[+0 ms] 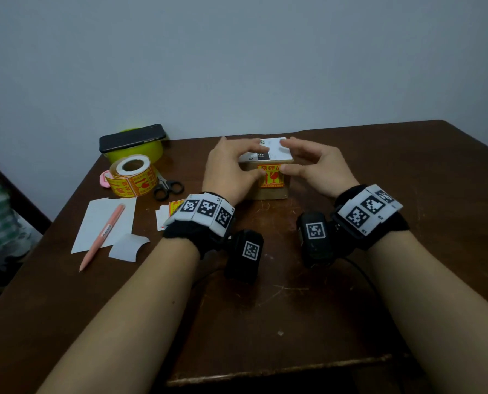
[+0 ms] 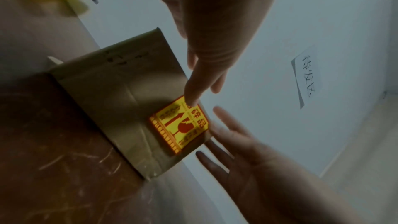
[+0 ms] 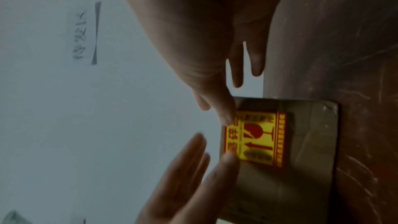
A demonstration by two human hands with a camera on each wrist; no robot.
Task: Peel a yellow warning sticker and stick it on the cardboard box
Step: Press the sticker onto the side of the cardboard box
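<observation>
1. Scratched brown table [image 1: 350, 294], grey wall behind.
2. Cardboard box [image 1: 268, 191] sits between both hands.
3. Left hand [image 1: 225, 169] and right hand [image 1: 319, 169], fingers straight, thumbs pressing yellow warning sticker [image 1: 271, 177] onto its near face.

My left hand [image 1: 228, 169] covers the left side of the cardboard box [image 1: 268, 191], and my thumbs hide the top corners of the yellow warning sticker [image 1: 271, 179]. The sticker's small print is too blurred to read from either wrist. Near the table's [image 1: 294, 294] left edge, my left wristband [image 1: 205, 214] covers most of a loose sticker sheet [image 1: 163, 216].
</observation>
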